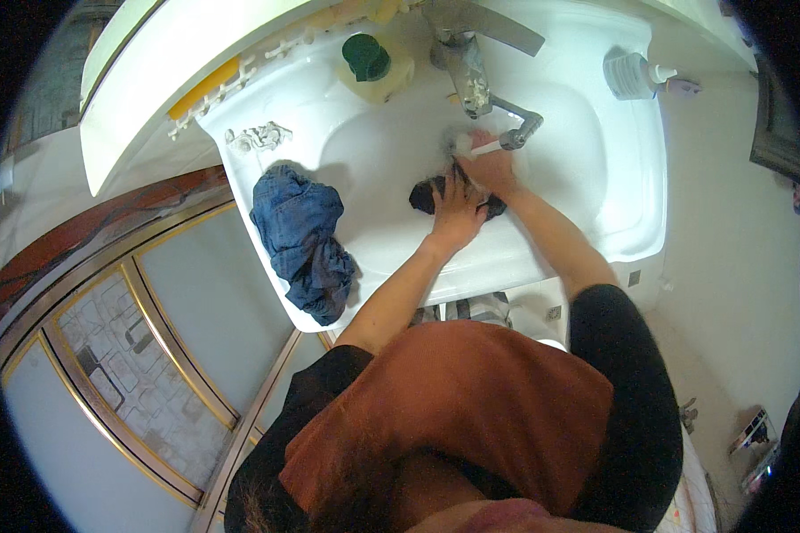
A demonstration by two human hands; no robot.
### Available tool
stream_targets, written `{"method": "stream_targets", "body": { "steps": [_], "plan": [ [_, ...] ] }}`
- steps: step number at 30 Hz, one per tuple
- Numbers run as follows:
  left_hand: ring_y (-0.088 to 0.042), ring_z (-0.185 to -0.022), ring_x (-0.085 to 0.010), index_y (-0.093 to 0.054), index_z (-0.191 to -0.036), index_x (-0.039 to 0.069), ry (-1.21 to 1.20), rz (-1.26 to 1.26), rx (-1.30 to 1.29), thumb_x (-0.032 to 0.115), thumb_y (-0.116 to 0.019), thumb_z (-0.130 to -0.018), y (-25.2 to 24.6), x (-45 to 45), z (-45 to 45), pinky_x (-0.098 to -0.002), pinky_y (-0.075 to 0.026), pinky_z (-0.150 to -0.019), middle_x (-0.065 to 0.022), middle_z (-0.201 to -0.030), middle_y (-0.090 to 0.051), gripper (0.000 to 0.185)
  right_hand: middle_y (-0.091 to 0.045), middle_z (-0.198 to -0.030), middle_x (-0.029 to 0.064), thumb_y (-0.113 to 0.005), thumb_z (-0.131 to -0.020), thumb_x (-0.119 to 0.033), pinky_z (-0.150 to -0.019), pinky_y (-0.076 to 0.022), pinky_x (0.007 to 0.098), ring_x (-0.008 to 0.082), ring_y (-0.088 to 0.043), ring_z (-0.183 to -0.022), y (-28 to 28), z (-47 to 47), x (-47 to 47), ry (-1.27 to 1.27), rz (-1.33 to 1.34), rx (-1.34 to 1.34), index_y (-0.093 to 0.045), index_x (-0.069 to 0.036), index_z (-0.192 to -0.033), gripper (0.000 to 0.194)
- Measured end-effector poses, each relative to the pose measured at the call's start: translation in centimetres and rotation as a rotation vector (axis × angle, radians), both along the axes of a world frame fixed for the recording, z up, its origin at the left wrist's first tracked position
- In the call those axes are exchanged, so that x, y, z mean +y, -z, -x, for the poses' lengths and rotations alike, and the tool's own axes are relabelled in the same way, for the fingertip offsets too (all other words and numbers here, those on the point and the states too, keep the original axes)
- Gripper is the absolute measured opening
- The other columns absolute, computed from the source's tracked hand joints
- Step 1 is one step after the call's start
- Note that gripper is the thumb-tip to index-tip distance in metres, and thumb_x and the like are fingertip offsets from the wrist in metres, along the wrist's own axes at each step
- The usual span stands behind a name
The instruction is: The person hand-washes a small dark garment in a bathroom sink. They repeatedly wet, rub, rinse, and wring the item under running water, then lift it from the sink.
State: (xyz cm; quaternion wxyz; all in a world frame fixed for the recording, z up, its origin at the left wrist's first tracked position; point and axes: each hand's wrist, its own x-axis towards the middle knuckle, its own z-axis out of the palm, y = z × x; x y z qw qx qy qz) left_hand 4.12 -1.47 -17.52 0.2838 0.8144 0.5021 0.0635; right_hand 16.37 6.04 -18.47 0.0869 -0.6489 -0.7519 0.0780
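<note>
A small dark cloth [427, 194] lies wet against the near slope of the white washbasin [387, 143]. My left hand [458, 212] presses on it with the fingers spread over the fabric. Just beyond, my right hand [490, 166] is bent over the cloth's upper side beneath the jointed faucet spout [521, 132]. Its fingers are blurred, and whether they grip the cloth or something else is unclear. A pale streak, apparently water, runs from the spout's nozzle to the right hand. The faucet body [470, 73] rises at the basin's back.
Bunched blue denim [300, 243] rests on the basin's left rim. A dark green object [365, 58] sits on a pale round dish [390, 80] behind. A clear bottle with a white nozzle [630, 76] stands at back right. A curved white cabinet edge [173, 73] overhangs the back left.
</note>
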Motion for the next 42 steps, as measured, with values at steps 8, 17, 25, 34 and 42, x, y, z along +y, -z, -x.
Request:
{"method": "stream_targets", "body": {
  "steps": [8, 17, 25, 34, 42],
  "plan": [
    [-0.009, -0.143, -0.0484, -0.037, -0.145, 0.008, -0.104, 0.101, -0.201, 0.036, -0.063, -0.085, -0.7, 0.1, 0.2, -0.0736, -0.016, -0.105, -0.0303, -0.154, -0.015, 0.072, -0.06, -0.108, 0.0199, -0.066, -0.079, -0.036, -0.086, -0.0461, 0.048, 0.0365, -0.06, -0.099, -5.4, -0.8, -1.4, -0.123, 0.289, 0.093, -0.062, -0.001, -0.101, 0.041],
    [-0.013, -0.142, -0.0506, -0.034, -0.145, 0.001, -0.023, 0.096, 0.074, 0.036, -0.059, -0.088, 0.3, 0.7, -0.5, -0.0715, -0.017, -0.106, -0.0335, -0.15, -0.021, 0.071, -0.057, -0.131, 0.0169, -0.061, -0.085, -0.04, -0.097, -0.0446, 0.0433, 0.0356, -0.058, -0.114, 0.2, -0.1, 2.5, -0.03, 0.07, -0.025, -0.06, -0.002, -0.122, 0.054],
    [-0.011, -0.143, -0.0496, -0.033, -0.147, 0.004, -0.012, 0.029, 0.076, 0.039, -0.057, -0.09, 0.5, 0.5, 0.0, -0.071, -0.017, -0.107, -0.0307, -0.151, -0.022, 0.072, -0.056, -0.131, 0.0207, -0.066, -0.083, -0.041, -0.094, -0.0448, 0.0484, 0.0376, -0.059, -0.11, -4.2, -0.2, -2.8, -0.065, 0.392, 0.142, -0.056, -0.006, -0.128, 0.058],
    [-0.041, -0.128, -0.0405, -0.033, -0.149, 0.015, -0.004, 0.05, 0.085, 0.035, -0.065, -0.086, -4.6, 1.9, 4.4, -0.0602, -0.031, -0.102, -0.0203, -0.148, -0.035, 0.073, -0.066, -0.094, 0.0163, -0.056, -0.091, -0.027, -0.067, -0.0485, 0.0445, 0.0297, -0.063, -0.084, 1.7, -3.0, 6.9, -0.082, 0.085, 0.021, -0.064, -0.007, -0.11, 0.029],
    [-0.046, -0.12, -0.0372, -0.055, -0.128, 0.013, -0.404, -0.119, -0.04, 0.015, -0.073, -0.076, -7.1, 5.6, 10.0, -0.0507, -0.035, -0.099, -0.016, -0.131, -0.048, 0.055, -0.066, -0.101, 0.0162, -0.071, -0.084, -0.04, -0.077, -0.0532, 0.0384, 0.0261, -0.065, -0.089, -10.8, -13.8, 1.6, 0.762, 0.406, 1.214, -0.056, 0.006, -0.12, 0.061]
  ]
}}
